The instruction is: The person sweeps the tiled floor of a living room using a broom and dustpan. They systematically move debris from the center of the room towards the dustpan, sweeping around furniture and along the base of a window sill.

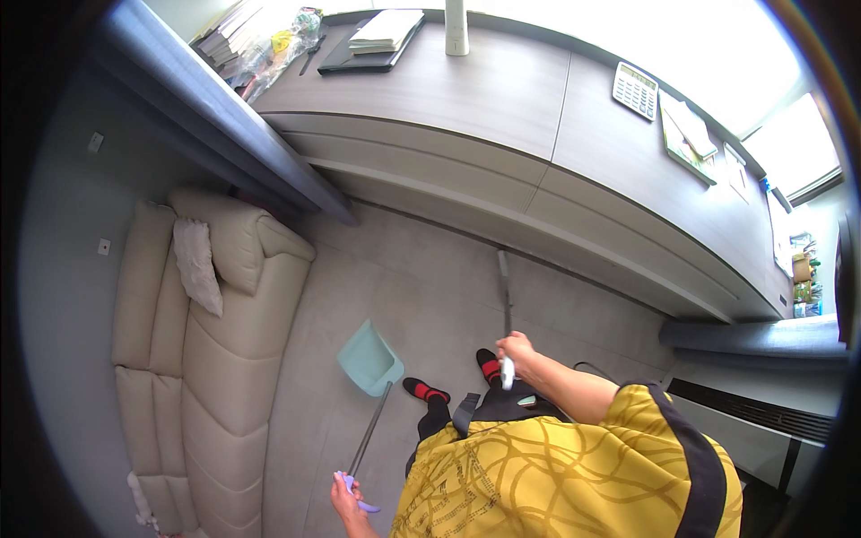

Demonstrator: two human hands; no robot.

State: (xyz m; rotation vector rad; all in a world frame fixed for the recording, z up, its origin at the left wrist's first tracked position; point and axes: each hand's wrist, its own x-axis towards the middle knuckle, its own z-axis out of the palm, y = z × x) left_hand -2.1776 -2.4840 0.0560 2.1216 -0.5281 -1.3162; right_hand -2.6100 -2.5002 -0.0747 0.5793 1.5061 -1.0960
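My left hand (346,497) is closed round the purple handle of a long-handled dustpan. The dustpan's light teal pan (369,360) lies on the tiled floor, in front of and to the left of my feet. My right hand (516,350) grips a dark pole with a white handle end (508,374). At the pole's far end a narrow grey-white head (503,263) is near the base of the long cabinet; its kind is hard to tell from above. Black shoes with red tops (426,390) are on my feet, between the two poles.
A beige leather sofa (222,376) with a fluffy cushion (196,265) stands at the left. A long grey cabinet (498,101) crosses ahead, bearing a calculator (635,91), papers and a black folder (363,60). Grey curtains (229,114) hang at its left end. A cable lies right of my feet.
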